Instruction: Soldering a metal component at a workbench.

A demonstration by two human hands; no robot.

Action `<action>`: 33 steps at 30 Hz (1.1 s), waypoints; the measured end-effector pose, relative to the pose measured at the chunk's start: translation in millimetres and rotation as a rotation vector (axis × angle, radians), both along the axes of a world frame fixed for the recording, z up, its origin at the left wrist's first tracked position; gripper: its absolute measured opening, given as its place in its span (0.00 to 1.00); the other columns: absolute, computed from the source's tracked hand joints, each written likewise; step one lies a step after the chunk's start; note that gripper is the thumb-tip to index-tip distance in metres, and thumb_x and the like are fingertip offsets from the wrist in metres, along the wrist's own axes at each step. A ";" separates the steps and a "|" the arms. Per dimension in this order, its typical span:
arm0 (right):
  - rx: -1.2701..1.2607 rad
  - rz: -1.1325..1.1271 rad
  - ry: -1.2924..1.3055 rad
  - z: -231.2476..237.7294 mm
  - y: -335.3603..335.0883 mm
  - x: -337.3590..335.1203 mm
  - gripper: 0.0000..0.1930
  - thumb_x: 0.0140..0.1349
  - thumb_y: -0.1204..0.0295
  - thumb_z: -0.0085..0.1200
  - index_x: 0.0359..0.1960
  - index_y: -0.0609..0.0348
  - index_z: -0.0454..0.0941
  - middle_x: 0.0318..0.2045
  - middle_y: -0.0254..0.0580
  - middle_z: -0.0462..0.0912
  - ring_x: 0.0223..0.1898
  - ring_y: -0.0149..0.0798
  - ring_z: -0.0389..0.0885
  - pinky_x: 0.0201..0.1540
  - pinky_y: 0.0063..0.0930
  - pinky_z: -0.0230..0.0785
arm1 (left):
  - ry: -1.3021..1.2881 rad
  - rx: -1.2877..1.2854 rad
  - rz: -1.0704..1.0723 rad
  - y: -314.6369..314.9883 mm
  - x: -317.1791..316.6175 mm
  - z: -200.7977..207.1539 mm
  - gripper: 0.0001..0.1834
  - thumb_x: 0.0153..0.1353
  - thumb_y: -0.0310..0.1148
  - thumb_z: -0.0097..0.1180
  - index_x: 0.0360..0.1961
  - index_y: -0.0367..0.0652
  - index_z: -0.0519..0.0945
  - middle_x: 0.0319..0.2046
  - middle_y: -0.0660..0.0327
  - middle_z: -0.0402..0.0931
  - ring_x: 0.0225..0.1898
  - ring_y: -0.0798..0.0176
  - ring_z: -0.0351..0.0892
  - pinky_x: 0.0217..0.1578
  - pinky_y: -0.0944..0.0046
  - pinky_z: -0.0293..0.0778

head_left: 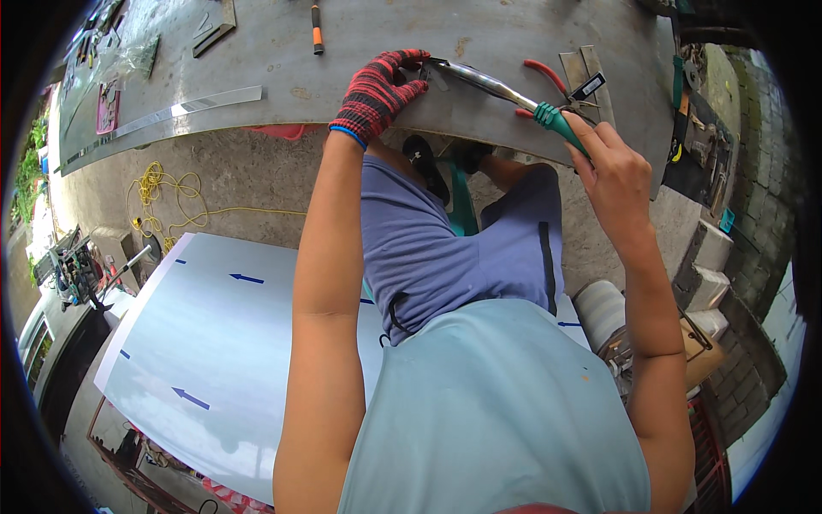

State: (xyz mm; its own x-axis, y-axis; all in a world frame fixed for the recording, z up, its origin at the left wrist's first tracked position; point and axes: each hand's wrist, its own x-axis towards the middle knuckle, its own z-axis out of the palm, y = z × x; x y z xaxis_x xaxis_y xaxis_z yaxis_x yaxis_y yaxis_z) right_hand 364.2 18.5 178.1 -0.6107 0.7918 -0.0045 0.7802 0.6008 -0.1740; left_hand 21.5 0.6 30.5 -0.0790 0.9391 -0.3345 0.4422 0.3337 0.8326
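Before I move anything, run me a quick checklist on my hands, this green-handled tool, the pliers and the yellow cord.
1. Left hand covered: ok, it wears a red-and-black glove.
2. Right hand covered: not ok, it is bare.
3. Grip on the green-handled tool: ok, the right hand is closed around its handle.
4. What the tool's far end touches: cannot tell, it meets the left fingertips, where details are too small and partly covered.
5. Red-handled pliers clear of the tool: not ok, the tool crosses in front of them in this view.
6. Yellow cord clear of the feet: cannot tell, it runs out of sight behind the left arm.
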 end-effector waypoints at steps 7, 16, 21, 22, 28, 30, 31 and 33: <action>-0.006 -0.002 0.014 -2.5 -0.7 -0.2 0.24 0.66 0.69 0.67 0.64 0.41 0.82 0.30 0.38 0.73 0.27 0.44 0.80 0.31 0.39 0.74 | -0.006 -0.006 -0.011 1.5 -0.2 0.2 0.30 0.58 0.37 0.74 0.63 0.63 0.85 0.54 0.64 0.86 0.48 0.60 0.84 0.56 0.58 0.81; -0.014 -0.016 0.014 -4.8 -0.8 -1.2 0.23 0.66 0.68 0.67 0.63 0.42 0.82 0.30 0.39 0.73 0.27 0.45 0.80 0.31 0.41 0.73 | -0.002 -0.011 -0.005 0.5 0.4 -0.1 0.30 0.58 0.38 0.74 0.64 0.62 0.84 0.54 0.63 0.85 0.49 0.59 0.84 0.57 0.58 0.81; -0.063 -0.019 0.036 -2.7 1.5 1.1 0.23 0.67 0.69 0.66 0.64 0.42 0.82 0.30 0.40 0.73 0.27 0.47 0.80 0.32 0.42 0.73 | -0.010 0.010 0.000 -0.8 -0.6 -3.3 0.29 0.58 0.37 0.74 0.63 0.62 0.85 0.53 0.63 0.86 0.48 0.60 0.84 0.57 0.58 0.81; -0.063 -0.019 0.036 -1.9 1.9 0.8 0.23 0.67 0.69 0.66 0.64 0.42 0.82 0.30 0.40 0.73 0.27 0.47 0.80 0.32 0.42 0.73 | -0.005 0.014 -0.002 -0.6 -0.1 -2.6 0.29 0.58 0.37 0.74 0.63 0.62 0.85 0.53 0.63 0.86 0.47 0.60 0.84 0.56 0.58 0.81; -0.064 -0.018 0.016 -0.6 2.9 -0.8 0.23 0.67 0.69 0.66 0.64 0.42 0.81 0.31 0.40 0.74 0.28 0.47 0.81 0.32 0.43 0.74 | -0.008 -0.016 0.000 0.3 1.4 1.1 0.29 0.58 0.37 0.74 0.63 0.62 0.85 0.53 0.64 0.86 0.46 0.61 0.84 0.56 0.59 0.81; -0.058 -0.014 0.014 -1.9 2.9 -0.5 0.22 0.67 0.69 0.66 0.63 0.42 0.81 0.31 0.40 0.74 0.28 0.47 0.81 0.32 0.43 0.74 | -0.005 -0.006 -0.004 0.3 1.4 1.3 0.29 0.58 0.37 0.74 0.63 0.63 0.85 0.53 0.64 0.86 0.46 0.61 0.84 0.56 0.59 0.81; -0.058 -0.014 0.015 -1.9 2.8 -0.9 0.22 0.67 0.69 0.66 0.63 0.42 0.81 0.31 0.40 0.74 0.28 0.47 0.81 0.32 0.43 0.74 | -0.002 0.003 -0.006 0.1 0.9 1.1 0.29 0.58 0.37 0.74 0.63 0.63 0.85 0.53 0.64 0.86 0.46 0.62 0.84 0.56 0.59 0.81; -0.060 -0.010 0.024 -1.8 2.5 -1.6 0.23 0.67 0.68 0.66 0.63 0.41 0.81 0.31 0.40 0.74 0.28 0.48 0.81 0.32 0.43 0.74 | -0.004 0.005 -0.009 0.0 0.4 0.9 0.29 0.58 0.37 0.74 0.63 0.63 0.85 0.53 0.64 0.86 0.46 0.62 0.84 0.56 0.59 0.81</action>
State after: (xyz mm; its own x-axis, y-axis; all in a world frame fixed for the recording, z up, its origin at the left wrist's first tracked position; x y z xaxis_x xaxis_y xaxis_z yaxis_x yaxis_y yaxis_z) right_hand 362.7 21.0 176.3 -0.6036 0.7964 -0.0374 0.7810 0.5813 -0.2284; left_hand 21.8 0.7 31.4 -0.0691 0.9414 -0.3300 0.4421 0.3255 0.8358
